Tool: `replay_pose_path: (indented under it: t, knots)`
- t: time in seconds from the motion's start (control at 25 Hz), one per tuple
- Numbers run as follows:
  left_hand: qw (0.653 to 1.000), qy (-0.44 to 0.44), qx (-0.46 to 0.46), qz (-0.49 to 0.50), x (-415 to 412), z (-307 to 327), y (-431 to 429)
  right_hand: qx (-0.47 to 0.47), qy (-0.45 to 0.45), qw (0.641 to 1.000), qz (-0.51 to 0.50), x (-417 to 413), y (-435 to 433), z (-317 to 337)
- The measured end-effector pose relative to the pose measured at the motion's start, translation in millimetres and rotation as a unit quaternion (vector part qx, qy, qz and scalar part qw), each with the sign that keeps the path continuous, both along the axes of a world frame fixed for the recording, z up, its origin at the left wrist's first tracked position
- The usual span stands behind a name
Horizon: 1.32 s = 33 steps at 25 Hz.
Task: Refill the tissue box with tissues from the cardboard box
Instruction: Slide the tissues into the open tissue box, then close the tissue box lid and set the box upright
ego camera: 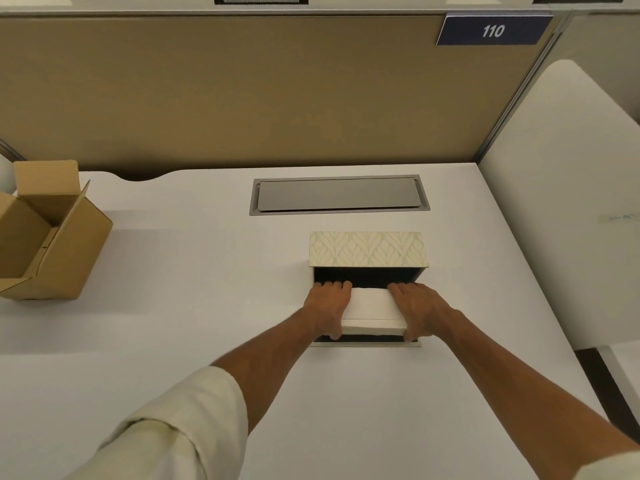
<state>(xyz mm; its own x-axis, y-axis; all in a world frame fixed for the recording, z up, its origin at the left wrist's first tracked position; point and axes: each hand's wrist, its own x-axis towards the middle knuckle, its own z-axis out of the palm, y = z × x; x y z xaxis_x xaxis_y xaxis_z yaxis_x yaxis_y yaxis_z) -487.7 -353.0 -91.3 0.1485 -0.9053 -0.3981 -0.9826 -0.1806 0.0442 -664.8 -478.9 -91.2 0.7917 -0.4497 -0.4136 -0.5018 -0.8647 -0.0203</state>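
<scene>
The tissue box (367,252) with a pale leaf pattern stands open at the middle of the white desk, its lid raised and its dark inside showing. A white stack of tissues (373,311) sits partly inside the box's opening. My left hand (329,306) grips the stack's left end and my right hand (417,308) grips its right end, fingers reaching into the dark cavity. The brown cardboard box (52,233) stands open at the desk's far left, and no tissues show inside it.
A grey metal cable hatch (337,195) is set into the desk (194,271) behind the tissue box. A tan partition (242,91) with a sign reading 110 (493,30) closes the back. A white side panel (561,202) stands at the right.
</scene>
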Motion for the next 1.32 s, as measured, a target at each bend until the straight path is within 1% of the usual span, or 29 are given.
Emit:
replay_pose_path:
  t: [0.64, 0.8, 0.96, 1.04, 1.12, 1.16, 1.24, 1.28, 1.32]
  knots:
    - [0.999, 0.032, 0.000, 0.005, 2.7, -3.5, 2.0, 0.020, 0.002, 1.000, -0.015, 2.6, -0.4, -2.9]
    - [0.999, 0.030, -0.013, 0.001, 2.3, -5.7, 4.8, 0.014, -0.012, 1.000, -0.015, -0.8, 2.1, -2.8]
    - [0.998, 0.046, -0.041, -0.011, 9.1, -0.5, 7.7, 0.008, -0.029, 1.000, -0.008, -4.5, 2.8, 1.5]
    - [0.996, 0.047, -0.078, -0.024, 11.5, 6.4, 12.6, 0.002, -0.032, 0.999, 0.004, -4.7, 4.0, 5.5]
    - [0.987, 0.044, -0.147, -0.040, 12.5, 14.5, 19.2, -0.001, -0.052, 0.999, 0.004, -4.0, 6.7, 12.1]
    - [0.979, 0.045, -0.191, -0.056, 14.6, 18.9, 22.0, -0.005, -0.076, 0.997, 0.001, -3.3, 9.1, 17.9]
    - [0.955, 0.044, -0.281, -0.083, 22.1, 31.3, 25.5, -0.021, -0.152, 0.988, 0.003, -2.3, 12.4, 32.7]
    - [0.943, 0.044, -0.322, -0.071, 27.3, 38.1, 25.4, -0.038, -0.196, 0.980, 0.012, -1.6, 13.2, 41.0]
    - [0.931, 0.048, -0.361, -0.035, 34.0, 44.5, 23.6, -0.056, -0.236, 0.970, 0.021, -1.2, 12.8, 49.1]
